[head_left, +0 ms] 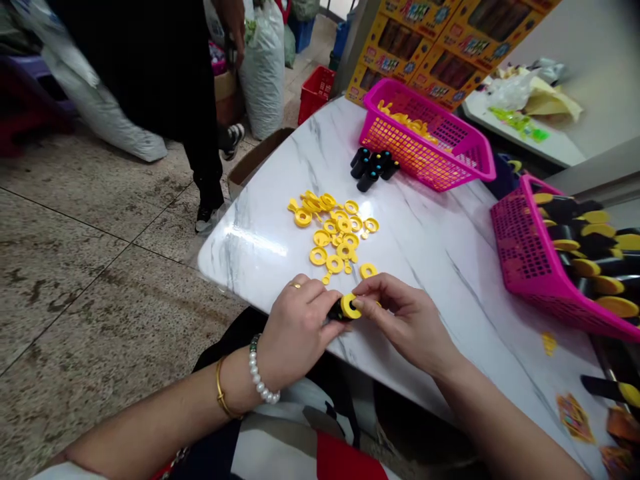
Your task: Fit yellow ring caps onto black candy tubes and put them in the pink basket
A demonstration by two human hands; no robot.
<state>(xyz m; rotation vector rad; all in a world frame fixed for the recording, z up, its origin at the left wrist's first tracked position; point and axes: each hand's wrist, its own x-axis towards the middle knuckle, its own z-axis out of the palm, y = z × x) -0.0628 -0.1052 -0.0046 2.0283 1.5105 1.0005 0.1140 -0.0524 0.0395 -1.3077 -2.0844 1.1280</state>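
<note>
My left hand [299,328] is closed round a small black cylinder [336,309] near the table's front edge. On the cylinder's right end sits a yellow ring cap [351,307]. The thumb and forefinger of my right hand [400,317] pinch this cap at its right side. Just beyond my hands lies a loose heap of yellow ring pieces [344,251], some with short tabs. One separate yellow ring [368,271] rests close to my right fingers. Farther back, several black cylinders [369,180] with blue or yellow dots lie in a group.
A pink basket [425,163] of yellow pieces stands at the table's back. Another pink basket [525,260], on the right, holds black-and-yellow pieces. Yellow boxes [400,50] are stacked behind. A person in dark trousers [200,133] stands at left, near a white sack [263,73].
</note>
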